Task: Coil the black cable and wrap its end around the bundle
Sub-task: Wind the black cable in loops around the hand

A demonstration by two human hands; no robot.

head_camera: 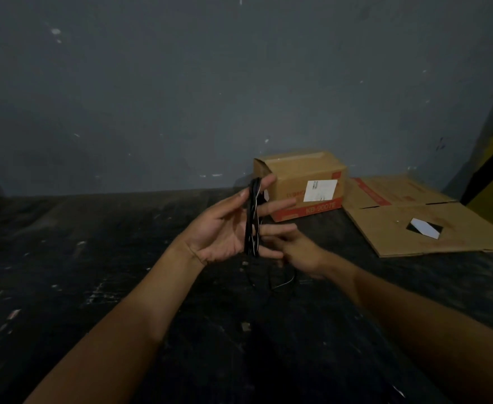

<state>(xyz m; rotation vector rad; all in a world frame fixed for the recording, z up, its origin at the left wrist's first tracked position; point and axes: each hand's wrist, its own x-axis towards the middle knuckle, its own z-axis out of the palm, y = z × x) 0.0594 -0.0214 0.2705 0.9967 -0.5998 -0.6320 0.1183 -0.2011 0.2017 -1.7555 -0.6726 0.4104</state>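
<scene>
Palm-up, left hand (224,228) spreads inside black cable (252,223) loops; right hand (300,252) pinches its tail.

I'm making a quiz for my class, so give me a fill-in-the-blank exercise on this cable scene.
1. The cable is looped around the open ____ hand.
2. The right hand is ____ the left hand.
3. The box stands against the ____.
4. The flat cardboard lies to the box's ____.

Missing words: left; below; wall; right

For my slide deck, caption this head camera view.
Left hand holds coiled black cable while right hand feeds its loose end.
</scene>
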